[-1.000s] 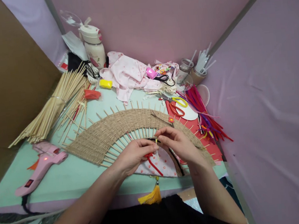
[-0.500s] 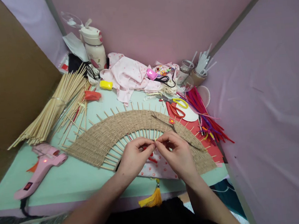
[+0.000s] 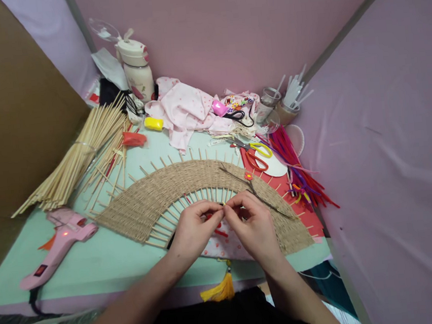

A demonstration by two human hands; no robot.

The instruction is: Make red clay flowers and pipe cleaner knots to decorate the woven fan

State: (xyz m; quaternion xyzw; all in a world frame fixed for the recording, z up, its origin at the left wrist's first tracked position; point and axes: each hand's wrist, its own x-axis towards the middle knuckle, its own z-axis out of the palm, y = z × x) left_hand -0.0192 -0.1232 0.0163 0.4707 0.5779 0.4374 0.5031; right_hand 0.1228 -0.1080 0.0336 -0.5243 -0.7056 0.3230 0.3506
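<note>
Fingertips of my left hand (image 3: 197, 227) and my right hand (image 3: 253, 224) meet in a pinch over the lower middle of a woven fan (image 3: 179, 178). Whatever they hold is tiny; only a yellowish speck shows between them. The fan is tan cord woven across thin wooden sticks. A dark twig (image 3: 263, 198) with a red flower (image 3: 248, 176) lies on its right side. Below my hands, partly covered by them, is pink patterned cloth (image 3: 227, 245) at the fan's base, with a yellow tassel (image 3: 219, 288) hanging at the table edge.
A pink glue gun (image 3: 58, 248), its light lit, lies at left near bundled wooden sticks (image 3: 74, 155). Scissors (image 3: 255, 153) and pipe cleaners (image 3: 296, 169) lie at right. Behind stand a bottle (image 3: 137, 70), crumpled pink cloth (image 3: 183, 104) and a cup of glue sticks (image 3: 289, 106).
Both hands stay pinched together in nearly the same place, with only a slight shift of the right hand and forearm. The things on the table have not moved.
</note>
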